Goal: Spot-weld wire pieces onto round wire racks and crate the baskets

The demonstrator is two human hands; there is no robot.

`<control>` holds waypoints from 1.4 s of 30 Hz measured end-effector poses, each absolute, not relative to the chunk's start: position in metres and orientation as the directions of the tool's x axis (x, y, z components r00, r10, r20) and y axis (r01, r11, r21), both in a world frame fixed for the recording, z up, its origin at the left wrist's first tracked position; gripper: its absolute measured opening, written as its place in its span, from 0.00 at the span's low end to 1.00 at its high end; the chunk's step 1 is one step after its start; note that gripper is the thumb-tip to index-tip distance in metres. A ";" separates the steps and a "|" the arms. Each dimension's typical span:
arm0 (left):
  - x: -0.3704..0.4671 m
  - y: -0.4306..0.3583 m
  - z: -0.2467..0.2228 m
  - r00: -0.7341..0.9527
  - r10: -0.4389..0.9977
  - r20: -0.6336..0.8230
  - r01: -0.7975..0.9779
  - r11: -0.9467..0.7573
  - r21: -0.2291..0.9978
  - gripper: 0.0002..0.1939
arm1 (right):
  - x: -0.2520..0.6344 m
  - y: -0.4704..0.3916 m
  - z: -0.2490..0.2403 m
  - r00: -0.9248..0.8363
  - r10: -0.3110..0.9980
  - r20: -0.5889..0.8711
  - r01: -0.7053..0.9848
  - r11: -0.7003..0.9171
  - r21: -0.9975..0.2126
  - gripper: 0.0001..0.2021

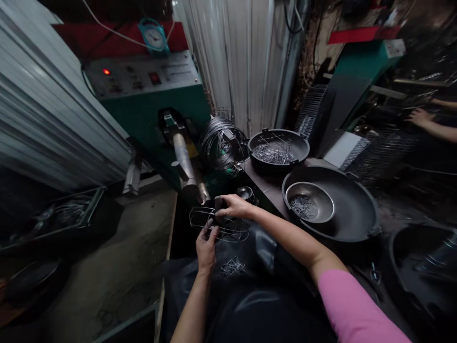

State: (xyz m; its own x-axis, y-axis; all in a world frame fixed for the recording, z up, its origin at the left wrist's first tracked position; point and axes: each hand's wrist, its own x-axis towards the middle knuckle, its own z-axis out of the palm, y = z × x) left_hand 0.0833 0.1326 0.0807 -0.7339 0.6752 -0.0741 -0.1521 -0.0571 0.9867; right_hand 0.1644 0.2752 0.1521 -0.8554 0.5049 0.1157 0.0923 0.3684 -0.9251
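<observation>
A round wire frame (pixel 237 234), made of thin metal rings with short cross wires, is held low in front of the welding machine's metal arm (pixel 183 164). My left hand (pixel 206 250) pinches its near side between thumb and fingers. Just above, my right hand (pixel 235 206) is closed on a small dark block (pixel 218 204) at the frame's far side; its exact shape is hard to see. The arm's tip is close to the frame, and I cannot tell whether they touch. A small pile of short metal wires (pixel 233 266) lies on the black apron (pixel 246 300) over my lap.
Right of me, a large black pan (pixel 360 209) holds a metal bowl (pixel 328 202) of short wires. Behind it stands another pan (pixel 303 145) with wire pieces. Wire rings (pixel 219 143) hang beside the green machine (pixel 143 112). A co-worker's hand (pixel 421 116) shows far right.
</observation>
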 end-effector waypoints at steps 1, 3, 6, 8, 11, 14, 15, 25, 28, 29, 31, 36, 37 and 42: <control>0.082 0.131 0.081 -0.743 0.663 -0.090 -0.194 -0.085 0.977 0.26 | 0.159 0.271 0.153 -0.849 0.515 0.118 0.098 0.374 -0.922 0.14; 0.077 0.129 0.080 -0.758 0.642 -0.115 -0.251 -0.124 0.960 0.24 | 0.150 0.265 0.154 -0.831 0.542 0.122 0.101 0.363 -0.926 0.16; 0.067 0.126 0.078 -0.750 0.643 -0.155 -0.304 -0.128 0.944 0.22 | 0.138 0.258 0.153 -0.796 0.598 0.091 0.099 0.277 -0.956 0.15; 0.061 0.124 0.076 -0.721 0.663 -0.198 -0.345 -0.096 0.934 0.22 | 0.134 0.255 0.151 -0.770 0.637 0.038 0.104 0.185 -0.977 0.12; 0.057 0.121 0.074 -0.702 0.667 -0.249 -0.372 -0.045 0.927 0.23 | 0.131 0.251 0.146 -0.740 0.672 -0.024 0.126 0.103 -0.987 0.10; 0.059 0.118 0.075 -0.717 0.649 -0.254 -0.361 -0.034 0.932 0.23 | 0.132 0.249 0.141 -0.733 0.680 -0.023 0.121 0.097 -0.988 0.09; 0.059 0.118 0.076 -0.717 0.648 -0.258 -0.363 -0.032 0.931 0.23 | 0.132 0.248 0.139 -0.734 0.679 -0.022 0.114 0.092 -0.989 0.09; 0.059 0.117 0.087 -0.695 0.638 -0.331 -0.432 -0.002 0.902 0.25 | 0.139 0.250 0.138 -0.739 0.673 -0.002 0.144 0.156 -0.977 0.08; 0.062 0.118 0.088 -0.706 0.635 -0.315 -0.413 -0.007 0.911 0.25 | 0.144 0.250 0.143 -0.760 0.648 0.054 0.216 0.329 -0.919 0.08; 0.064 0.118 0.088 -0.710 0.631 -0.312 -0.405 -0.004 0.914 0.25 | 0.146 0.250 0.145 -0.766 0.638 0.079 0.239 0.397 -0.886 0.08; 0.066 0.119 0.089 -0.717 0.625 -0.309 -0.392 0.006 0.920 0.26 | 0.148 0.252 0.147 -0.787 0.605 0.121 0.274 0.518 -0.811 0.08; 0.071 0.122 0.085 -0.714 0.633 -0.299 -0.384 0.004 0.923 0.27 | 0.151 0.256 0.146 -0.815 0.562 0.138 0.304 0.619 -0.724 0.08; 0.071 0.122 0.084 -0.720 0.630 -0.291 -0.376 -0.002 0.927 0.26 | 0.152 0.256 0.145 -0.811 0.566 0.144 0.303 0.618 -0.726 0.08; 0.068 0.120 0.077 -0.759 0.631 -0.160 -0.210 -0.005 0.978 0.28 | 0.160 0.250 0.137 -0.762 0.618 0.193 0.230 0.536 -0.812 0.10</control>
State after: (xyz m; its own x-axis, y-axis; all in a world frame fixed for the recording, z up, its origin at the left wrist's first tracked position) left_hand 0.0678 0.1195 0.0772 -0.7590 0.6312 -0.1599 -0.2099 -0.0047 0.9777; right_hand 0.1604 0.2501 0.1370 -0.7618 0.6184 0.1930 0.2295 0.5363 -0.8122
